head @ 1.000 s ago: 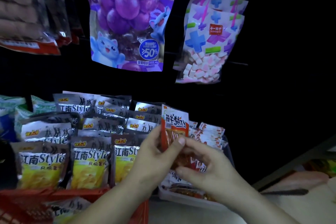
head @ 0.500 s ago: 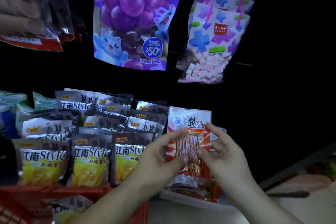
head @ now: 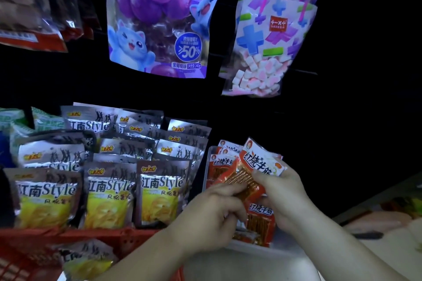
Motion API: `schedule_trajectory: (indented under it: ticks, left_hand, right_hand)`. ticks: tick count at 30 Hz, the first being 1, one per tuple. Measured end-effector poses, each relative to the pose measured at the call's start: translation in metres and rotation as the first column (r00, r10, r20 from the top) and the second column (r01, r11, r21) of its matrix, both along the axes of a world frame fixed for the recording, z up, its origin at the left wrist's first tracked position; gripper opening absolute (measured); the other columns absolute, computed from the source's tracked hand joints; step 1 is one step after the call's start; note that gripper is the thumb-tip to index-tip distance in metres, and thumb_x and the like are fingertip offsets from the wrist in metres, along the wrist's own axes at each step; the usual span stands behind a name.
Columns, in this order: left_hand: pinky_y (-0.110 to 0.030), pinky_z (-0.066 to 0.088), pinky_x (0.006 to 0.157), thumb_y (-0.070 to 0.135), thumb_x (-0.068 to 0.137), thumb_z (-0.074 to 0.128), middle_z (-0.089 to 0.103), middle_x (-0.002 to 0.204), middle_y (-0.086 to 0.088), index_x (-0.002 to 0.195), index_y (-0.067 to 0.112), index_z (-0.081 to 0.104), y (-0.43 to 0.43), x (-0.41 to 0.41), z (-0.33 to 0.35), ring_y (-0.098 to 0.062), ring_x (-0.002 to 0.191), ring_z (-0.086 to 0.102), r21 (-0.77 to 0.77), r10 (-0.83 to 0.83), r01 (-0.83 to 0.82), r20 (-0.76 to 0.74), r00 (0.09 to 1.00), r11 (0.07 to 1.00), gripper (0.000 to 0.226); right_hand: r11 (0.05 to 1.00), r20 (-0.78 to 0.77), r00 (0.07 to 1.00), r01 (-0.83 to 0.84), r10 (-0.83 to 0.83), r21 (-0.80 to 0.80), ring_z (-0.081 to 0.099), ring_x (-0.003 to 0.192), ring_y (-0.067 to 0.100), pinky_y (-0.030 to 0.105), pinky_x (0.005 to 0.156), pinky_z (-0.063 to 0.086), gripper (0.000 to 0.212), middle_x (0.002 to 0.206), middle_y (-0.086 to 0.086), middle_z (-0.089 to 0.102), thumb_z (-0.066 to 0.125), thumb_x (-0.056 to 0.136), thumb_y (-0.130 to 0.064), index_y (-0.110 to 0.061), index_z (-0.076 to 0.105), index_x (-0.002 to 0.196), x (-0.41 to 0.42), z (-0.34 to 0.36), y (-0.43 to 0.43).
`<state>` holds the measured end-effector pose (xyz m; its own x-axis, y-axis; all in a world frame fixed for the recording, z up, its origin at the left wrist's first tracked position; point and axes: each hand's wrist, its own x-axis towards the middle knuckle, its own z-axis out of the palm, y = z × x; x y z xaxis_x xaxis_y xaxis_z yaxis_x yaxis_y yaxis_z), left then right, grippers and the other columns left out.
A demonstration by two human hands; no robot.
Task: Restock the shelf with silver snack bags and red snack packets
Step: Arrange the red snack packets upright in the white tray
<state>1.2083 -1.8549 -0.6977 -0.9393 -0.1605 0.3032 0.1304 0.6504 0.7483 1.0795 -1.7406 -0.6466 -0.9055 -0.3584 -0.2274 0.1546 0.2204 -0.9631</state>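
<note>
Several silver snack bags (head: 109,180) with yellow fronts stand in rows on the shelf at the left. To their right, red snack packets (head: 222,162) stand in a clear tray (head: 251,251). I hold one red snack packet (head: 253,169) tilted over that tray. My left hand (head: 212,217) pinches its lower end and my right hand (head: 285,194) grips its upper right side. Another red packet (head: 260,221) shows below, between my hands.
A red plastic basket (head: 29,255) at the lower left holds more silver bags (head: 86,260). A purple grape candy bag (head: 159,18) and a marshmallow bag (head: 269,36) hang above the shelf. Brown packets (head: 29,4) hang at the top left.
The red packet has tilted from upright to slanting and moved right, over the tray. Both hands have shifted right and down with it. The camera has moved closer.
</note>
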Motion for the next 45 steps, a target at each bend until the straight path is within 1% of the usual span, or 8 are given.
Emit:
schedule_trajectory:
  ticks: [7, 12, 15, 20, 26, 34, 40, 45]
  left_hand:
    - [-0.022, 0.053, 0.088, 0.008, 0.092, 0.056, 0.067, 0.105, 0.018, 0.1, 0.026, 0.075, -0.034, -0.021, -0.046, 0.001, 0.1, 0.063, 0.182, 0.237, -0.258, 0.129, 0.963, 0.949, 0.027]
    - [-0.032, 0.057, 0.091, 0.021, 0.09, 0.054, 0.067, 0.114, 0.016, 0.115, 0.032, 0.07, -0.049, -0.036, -0.067, -0.001, 0.105, 0.064, 0.249, 0.284, -0.339, 0.231, 0.931, 0.907, 0.031]
    - [-0.029, 0.057, 0.084, 0.018, 0.091, 0.055, 0.068, 0.108, 0.013, 0.111, 0.03, 0.071, -0.052, -0.045, -0.069, -0.001, 0.098, 0.066, 0.235, 0.311, -0.369, 0.25, 0.917, 0.899, 0.028]
    - [-0.019, 0.053, 0.065, 0.009, 0.094, 0.057, 0.07, 0.089, 0.013, 0.106, 0.026, 0.073, -0.05, -0.059, -0.075, 0.0, 0.075, 0.066, 0.225, 0.339, -0.408, 0.288, 0.895, 0.885, 0.026]
    - [-0.026, 0.06, 0.081, 0.01, 0.097, 0.055, 0.071, 0.112, 0.006, 0.124, 0.02, 0.069, -0.051, -0.072, -0.079, -0.009, 0.09, 0.07, 0.179, 0.329, -0.398, 0.319, 0.889, 0.9, 0.032]
    - [-0.034, 0.061, 0.079, 0.011, 0.096, 0.056, 0.071, 0.106, 0.008, 0.117, 0.026, 0.07, -0.054, -0.089, -0.098, -0.008, 0.089, 0.069, 0.262, 0.404, -0.5, 0.345, 0.847, 0.825, 0.03]
    - [-0.02, 0.05, 0.056, 0.008, 0.097, 0.056, 0.069, 0.094, 0.0, 0.112, 0.024, 0.071, -0.057, -0.083, -0.112, -0.004, 0.063, 0.066, 0.335, 0.391, -0.504, 0.35, 0.851, 0.796, 0.026]
    - [-0.032, 0.059, 0.06, 0.011, 0.097, 0.057, 0.072, 0.09, 0.005, 0.101, 0.034, 0.07, -0.059, -0.084, -0.105, -0.01, 0.067, 0.07, 0.352, 0.372, -0.475, 0.323, 0.87, 0.807, 0.027]
  right_hand:
    - [0.956, -0.106, 0.975, -0.163, 0.194, 0.244, 0.05, 0.138, 0.029, 0.052, 0.115, 0.042, 0.06, 0.151, 0.004, 0.05, 0.072, 0.096, -0.036, -0.026, 0.047, 0.15, -0.025, -0.031, -0.02]
    - [0.86, -0.247, 0.882, -0.27, 0.401, 0.433, 0.065, 0.089, 0.005, 0.026, 0.082, 0.053, 0.017, 0.093, -0.018, 0.067, 0.072, 0.095, -0.026, -0.026, 0.076, 0.112, -0.07, -0.066, -0.037]
    - [0.802, -0.152, 0.843, -0.414, 0.517, 0.431, 0.064, 0.091, 0.0, 0.026, 0.091, 0.056, 0.027, 0.099, -0.02, 0.069, 0.071, 0.096, -0.011, -0.038, 0.076, 0.096, -0.081, -0.082, -0.039]
    - [0.39, 0.318, 0.639, -0.716, 0.701, 0.578, 0.064, 0.107, 0.007, 0.033, 0.099, 0.054, 0.047, 0.118, -0.016, 0.067, 0.082, 0.084, -0.023, -0.035, 0.069, 0.127, -0.083, -0.096, -0.026]
    - [0.846, -0.246, 0.891, -0.229, 0.382, 0.482, 0.067, 0.089, 0.015, 0.047, 0.084, 0.06, 0.025, 0.107, -0.003, 0.07, 0.07, 0.096, -0.014, -0.022, 0.07, 0.12, -0.119, -0.102, -0.043]
    - [0.507, -0.433, 0.561, 0.026, 0.706, 0.861, 0.042, 0.137, 0.027, 0.041, 0.117, 0.034, 0.068, 0.143, 0.001, 0.052, 0.072, 0.091, -0.051, -0.027, 0.048, 0.149, -0.135, -0.155, -0.078]
    - [0.669, -0.643, 0.422, 0.107, 0.639, 0.736, 0.06, 0.094, 0.033, 0.047, 0.085, 0.051, 0.022, 0.092, 0.002, 0.058, 0.091, 0.075, -0.022, -0.019, 0.07, 0.08, -0.159, -0.173, -0.075]
    - [0.72, -0.686, 0.365, 0.061, 0.629, 0.692, 0.063, 0.103, 0.037, 0.053, 0.086, 0.055, 0.012, 0.109, 0.007, 0.066, 0.08, 0.089, -0.013, -0.015, 0.08, 0.1, -0.163, -0.164, -0.07]
